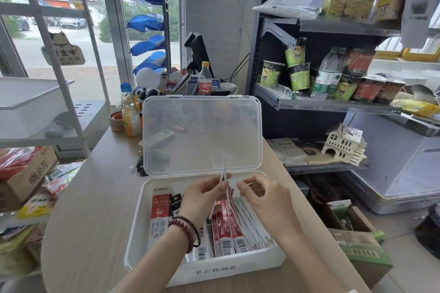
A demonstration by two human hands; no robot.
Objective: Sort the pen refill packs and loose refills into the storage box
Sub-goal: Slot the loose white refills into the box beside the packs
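Storage box (pixel 133 248): white matt plastic, lid (pixel 202 135) translucent plastic; refill packs (pixel 228 233) glossy film; table (pixel 90 209) smooth wood-grain.

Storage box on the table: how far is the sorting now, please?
Mostly done, it seems: red-and-white refill packs and slim white refills already lie in rows inside the white plastic storage box. In hand: the left hand pinches one thin white refill upright above the box; the right hand is beside it, grip unclear. Left: laying that refill in.
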